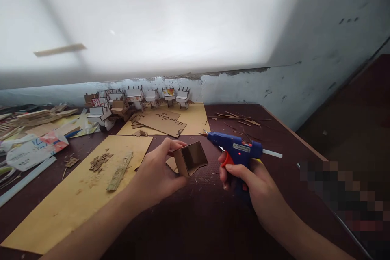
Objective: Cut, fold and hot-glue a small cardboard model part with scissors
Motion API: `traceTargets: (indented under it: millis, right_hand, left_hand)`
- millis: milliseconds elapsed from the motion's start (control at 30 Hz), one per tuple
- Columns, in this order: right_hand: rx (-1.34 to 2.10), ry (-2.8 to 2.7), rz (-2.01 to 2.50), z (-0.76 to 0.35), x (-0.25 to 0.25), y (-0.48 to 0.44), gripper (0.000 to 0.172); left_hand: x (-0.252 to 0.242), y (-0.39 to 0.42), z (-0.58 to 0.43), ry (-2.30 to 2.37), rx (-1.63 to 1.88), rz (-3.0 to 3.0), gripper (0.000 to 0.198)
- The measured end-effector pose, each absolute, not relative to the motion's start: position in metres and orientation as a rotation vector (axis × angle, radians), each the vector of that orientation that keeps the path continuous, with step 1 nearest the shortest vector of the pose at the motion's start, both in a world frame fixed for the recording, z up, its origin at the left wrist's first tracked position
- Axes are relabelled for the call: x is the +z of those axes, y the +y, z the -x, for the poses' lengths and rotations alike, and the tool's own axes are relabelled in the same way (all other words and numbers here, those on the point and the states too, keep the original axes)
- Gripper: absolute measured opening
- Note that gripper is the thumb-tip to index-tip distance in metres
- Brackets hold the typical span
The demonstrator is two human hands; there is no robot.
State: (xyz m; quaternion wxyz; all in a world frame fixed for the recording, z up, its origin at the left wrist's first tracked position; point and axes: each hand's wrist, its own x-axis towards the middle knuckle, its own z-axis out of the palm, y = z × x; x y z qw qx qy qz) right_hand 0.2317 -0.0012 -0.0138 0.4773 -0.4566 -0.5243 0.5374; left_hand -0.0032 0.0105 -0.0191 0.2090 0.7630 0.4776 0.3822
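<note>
Two bare forearms come in over the near edge of the dark table (198, 219). The left hand (158, 174) is closed round a small cardboard box (190, 158), thumb on top and fingers tucked behind its shut end, holding it just clear of the tabletop at the middle of the scene. The right hand (252, 178) is wrapped fully about the grip of a blue glue gun (236, 150), one finger on the orange trigger; whether it presses, I cannot tell.

From where I stand the box looks light and thin-walled, easy to crush, so the folded corners near its closed end seem the safest hold. Its open mouth faces right, toward the gun, with its length running roughly left to right. The gun is rigid plastic with a red lamp lit, so the tip is probably hot and only the grip is fit to hold. Its long axis lies across the table, nozzle pointing left and slightly away, a white glue stick (272, 154) jutting out behind.

Left of the hands lies a yellowish sheet (76, 203) with cardboard scraps (100, 162) on it. Farther off are a lettered brown card (164, 122), thin strips (234, 118), and a row of little cardboard models (152, 96) against the wall (304, 69).
</note>
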Motion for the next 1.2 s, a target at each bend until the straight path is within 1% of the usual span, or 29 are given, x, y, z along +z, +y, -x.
traceTargets:
  millis: [200,333,533,667,833,1200]
  right_hand:
    - [1.332,-1.265,1.069,-0.232,-0.015,-0.009,0.015]
    - [1.390,-1.253,1.047,-0.234,-0.016,-0.013,0.017]
    - [1.534,-1.184,0.977,-0.234,-0.013,-0.012,0.017]
    - [1.570,-1.125,0.967,-0.234,-0.012,-0.011,0.016]
    - [1.569,-1.140,0.972,-0.235,-0.014,-0.012,0.016]
    - [1.574,-1.168,0.971,-0.236,-0.015,-0.010,0.019]
  left_hand:
    - [-0.023,0.009,0.001,1.376,1.153,-2.162,0.056]
    - [-0.021,0.002,-0.002,1.351,1.208,-2.202,0.054]
    - [-0.017,-0.001,-0.003,1.421,1.206,-2.222,0.058]
    - [-0.016,-0.001,-0.004,1.414,1.232,-2.222,0.062]
    - [-0.016,0.001,-0.004,1.414,1.259,-2.171,0.057]
    - [-0.014,0.001,-0.005,1.406,1.247,-2.150,0.055]
